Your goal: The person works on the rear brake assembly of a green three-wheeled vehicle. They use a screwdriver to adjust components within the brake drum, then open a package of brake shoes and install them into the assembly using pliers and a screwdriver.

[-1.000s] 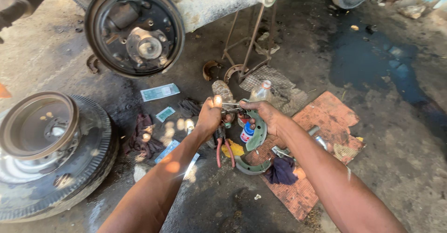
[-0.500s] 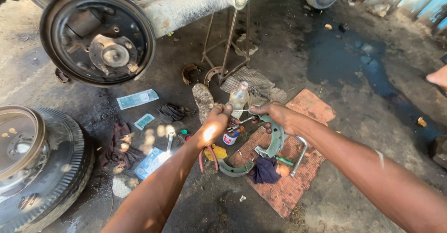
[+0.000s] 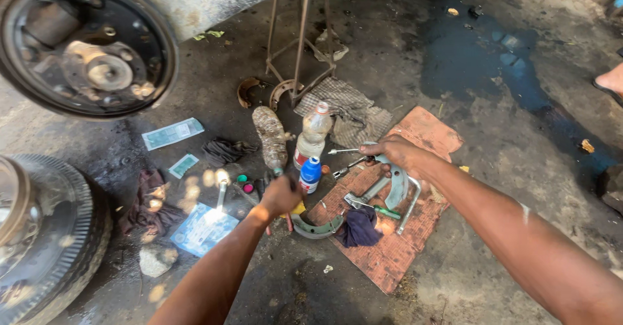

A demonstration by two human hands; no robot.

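While both hands were joined at one spot over the tool pile half a sec ago, they've now split: the left hand has dropped lower-left, away from the brake shoe, and sits closed in a loose fist beside a small blue bottle. It looks to grip something thin w/ a red end, prob. pliers, but that's too blurred to tell for sure. The right hand stays up on the curved brake shoe, fingers wrapped shut round its top end, shoe standing on edge on a rusty red metal sheet on the floor. So the two-handed work on the shoe seems paused, one hand steadying, the other at the tools.

Materials: shoe is grey-green painted steel, arc-shaped; a second shoe lies flat by the sheet's edge. Dark blue rag, soft and crumpled, lies between them. Thin steel spring hooks stick out by the right hand. Clear plastic bottle, grimy. Concrete floor is oil-stained, w/ a wet dark patch. Bare brake hub top left, round, greasy, dull metal.
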